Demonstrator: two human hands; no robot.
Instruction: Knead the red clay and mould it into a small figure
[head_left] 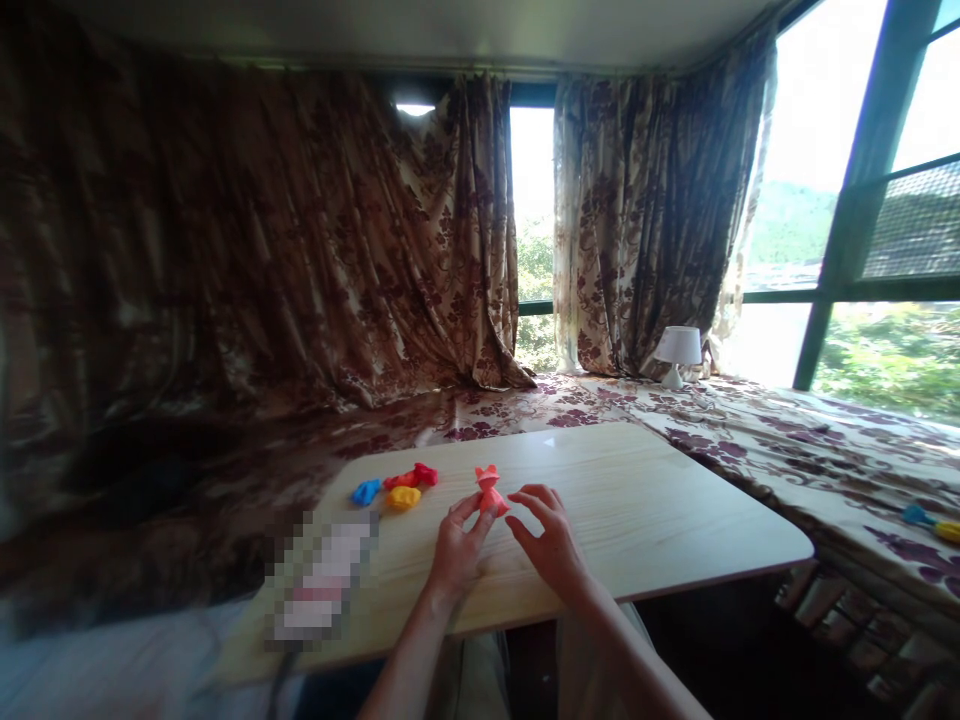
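Observation:
Over the table, my left hand (458, 548) is closed on a small coral-pink figure (489, 488), pinching its lower part between thumb and fingers. The figure stands upright, with two ear-like points on top, a narrow neck and a flared bottom; its material is hard to make out. Just to its right, my right hand (549, 540) is open, thumb and fingers curved apart, the tips close beside the figure. Whether they touch it I cannot tell. Left of my hands lie a blue lump (367, 491), a yellow lump (403, 498) and a red lump (421, 475), soft-looking and crumpled.
The pale wooden table (660, 500) has rounded corners. A blurred-out flat object (326, 585) lies at its left edge. Beyond are a flower-patterned cover (720, 420), a white lamp (679, 347) and curtains (450, 240). A blue and yellow item (934, 523) lies at far right.

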